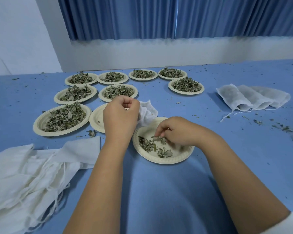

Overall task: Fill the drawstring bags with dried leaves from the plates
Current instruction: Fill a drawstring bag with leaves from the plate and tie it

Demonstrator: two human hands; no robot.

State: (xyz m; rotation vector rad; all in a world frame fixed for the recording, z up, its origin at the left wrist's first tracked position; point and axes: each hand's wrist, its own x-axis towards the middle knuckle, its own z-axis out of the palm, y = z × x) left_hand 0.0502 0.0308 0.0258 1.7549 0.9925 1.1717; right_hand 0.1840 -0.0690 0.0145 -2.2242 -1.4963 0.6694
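**Gathering dried leaves [147, 144] from the near plate [161, 160] beside a held bag [148, 114]**

Both hands are working over a blue table [159, 191], seen from the head camera. The left hand [120, 114] is curling its fingers closed and gripping the crumpled white bag, which is emerging from behind the hand on its right side and lying against the far rim of the near plate. The right hand [174, 130] is reaching into the near plate with its fingertips [157, 134] bent downward, pinching a few of the dried leaves. Only a thin scatter of leaves is lying on this plate, mostly in its left half.

An empty plate [95, 120] is sitting just left of the near plate, and the left hand is partly hiding it. Eight heaped plates [37, 125] are standing beyond and to the left, four of them forming a row along the far edge of the table.

Several overlapping white bags [233, 98] are lying well apart to the right, their strings trailing toward the viewer, and dark contents are showing through the leftmost one. A pile of flat bags [24, 174] with loose drawstrings is spreading over the near left corner. Leaf crumbs [281, 128] are dotting the table, most thickly on the right. A blue curtain [159, 17] is hanging behind the table.
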